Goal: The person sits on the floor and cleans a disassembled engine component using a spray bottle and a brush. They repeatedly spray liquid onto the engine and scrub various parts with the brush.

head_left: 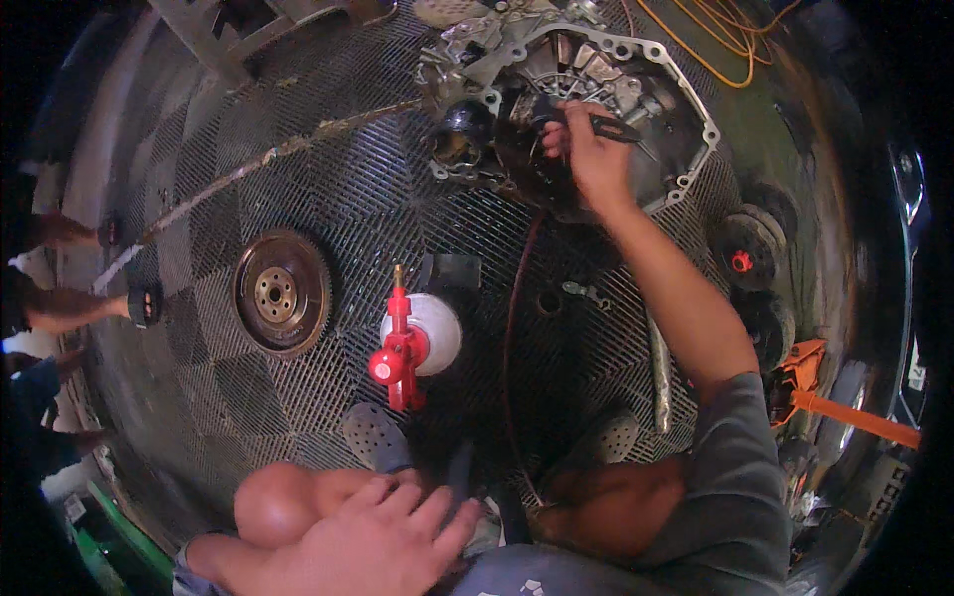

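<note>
My right hand (594, 164) reaches into the open bell housing of a gearbox (686, 94). It is closed around a black tool (616, 129) whose working end is lost against the dark, oily inside. The housing's pale metal rim with bolt holes surrounds the hand. My left hand (393, 536) lies by my left knee (276, 505), its fingers spread and nothing in them. Between my feet and the gearbox stands a white bottle (445, 333) with a red sprayer head (400, 348) and a brass nozzle.
A toothed flywheel (282, 293) lies on the ribbed mat at left. A thin dark-red hose (512, 348) runs between my feet toward the gearbox. Right of it are a metal bar (660, 377), a small metal part (586, 293) and an orange jack (855, 417). Other people's feet (144, 303) show far left.
</note>
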The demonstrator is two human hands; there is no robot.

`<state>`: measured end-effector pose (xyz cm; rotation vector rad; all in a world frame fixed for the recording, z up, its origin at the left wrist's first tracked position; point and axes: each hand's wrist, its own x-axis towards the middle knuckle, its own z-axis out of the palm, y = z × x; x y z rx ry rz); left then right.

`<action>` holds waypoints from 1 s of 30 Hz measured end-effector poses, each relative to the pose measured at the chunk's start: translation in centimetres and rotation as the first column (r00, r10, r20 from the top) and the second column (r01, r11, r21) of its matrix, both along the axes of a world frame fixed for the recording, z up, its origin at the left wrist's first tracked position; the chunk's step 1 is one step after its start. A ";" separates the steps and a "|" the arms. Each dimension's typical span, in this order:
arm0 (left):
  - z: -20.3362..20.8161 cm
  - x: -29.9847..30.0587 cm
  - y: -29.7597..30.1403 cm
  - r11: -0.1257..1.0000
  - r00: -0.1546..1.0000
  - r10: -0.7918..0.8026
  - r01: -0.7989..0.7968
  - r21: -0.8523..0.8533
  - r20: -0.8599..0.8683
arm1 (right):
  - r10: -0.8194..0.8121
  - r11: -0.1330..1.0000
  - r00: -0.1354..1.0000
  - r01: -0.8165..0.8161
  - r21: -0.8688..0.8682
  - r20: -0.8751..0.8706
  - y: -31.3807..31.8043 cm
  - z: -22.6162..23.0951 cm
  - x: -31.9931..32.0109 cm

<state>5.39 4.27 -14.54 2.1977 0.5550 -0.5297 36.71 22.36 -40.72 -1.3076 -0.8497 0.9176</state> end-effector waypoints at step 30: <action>1.0 1.5 0.4 0.999 1.000 0.020 -0.020 0.035 -0.015 | -0.191 0.936 0.902 0.049 0.349 0.387 1.7 0.0 0.0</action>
